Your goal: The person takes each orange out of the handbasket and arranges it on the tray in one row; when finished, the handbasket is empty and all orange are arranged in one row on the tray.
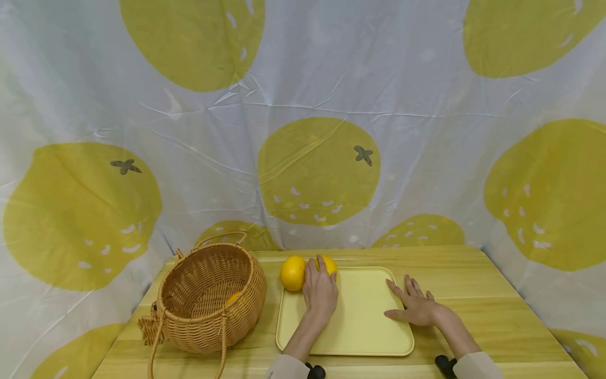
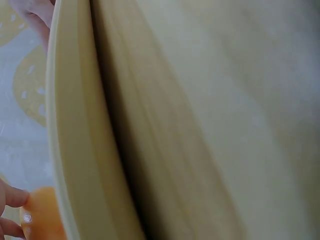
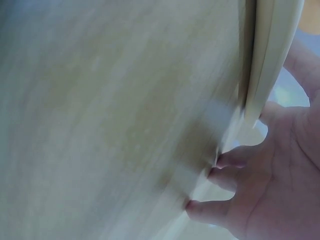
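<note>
On the back left of a pale yellow tray (image 1: 364, 321) are two oranges side by side, a left orange (image 1: 293, 272) and a right orange (image 1: 330, 264). My left hand (image 1: 320, 292) reaches over the tray and holds the right orange, which its fingers partly cover. In the left wrist view, fingertips touch an orange (image 2: 44, 215) beyond the tray rim. My right hand (image 1: 416, 308) spreads its fingers at the tray's right edge. Its fingertips rest on the table in the right wrist view, beside the tray rim (image 3: 272, 55).
A round wicker basket (image 1: 208, 334) stands left of the tray, its handles hanging at front and back. Inside it, part of another orange (image 1: 233, 298) shows. Wooden tabletop (image 1: 492, 316) extends right of the tray. A fruit-print curtain (image 1: 416, 158) hangs behind.
</note>
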Action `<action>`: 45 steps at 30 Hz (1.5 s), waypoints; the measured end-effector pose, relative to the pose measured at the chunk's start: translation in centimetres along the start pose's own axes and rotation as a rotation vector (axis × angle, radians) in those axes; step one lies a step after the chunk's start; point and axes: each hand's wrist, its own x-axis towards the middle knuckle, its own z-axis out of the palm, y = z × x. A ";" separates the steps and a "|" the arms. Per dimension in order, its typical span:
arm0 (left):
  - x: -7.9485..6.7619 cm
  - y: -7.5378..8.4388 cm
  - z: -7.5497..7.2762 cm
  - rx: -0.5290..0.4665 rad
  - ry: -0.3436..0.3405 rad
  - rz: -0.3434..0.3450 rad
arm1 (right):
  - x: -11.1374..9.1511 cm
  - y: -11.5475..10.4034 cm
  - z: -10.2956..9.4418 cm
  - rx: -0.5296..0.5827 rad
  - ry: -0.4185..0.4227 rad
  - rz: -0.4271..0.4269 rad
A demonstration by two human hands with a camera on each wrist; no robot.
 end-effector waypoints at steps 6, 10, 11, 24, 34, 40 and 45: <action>0.0 0.0 0.3 0.039 0.025 0.020 | 0.1 0.1 0.1 -0.003 0.001 -0.002; 0.1 0.0 0.4 0.069 0.041 0.039 | 0.1 0.3 0.1 0.008 0.000 -0.008; 0.2 0.0 0.5 0.079 0.040 0.042 | 0.1 0.3 0.1 0.010 0.000 -0.009; 0.1 -0.1 -0.2 0.025 -0.019 0.041 | 0.1 0.1 0.1 0.024 -0.013 0.005; 0.2 0.0 -2.5 -0.093 -0.074 0.042 | 0.2 0.3 0.2 0.025 -0.014 0.009; 0.9 -0.3 -6.8 -0.286 -0.200 0.041 | 0.3 0.3 0.1 0.012 -0.014 0.011; 2.6 -1.2 -11.8 -0.415 -0.267 0.039 | 0.3 0.2 0.1 0.000 -0.010 0.012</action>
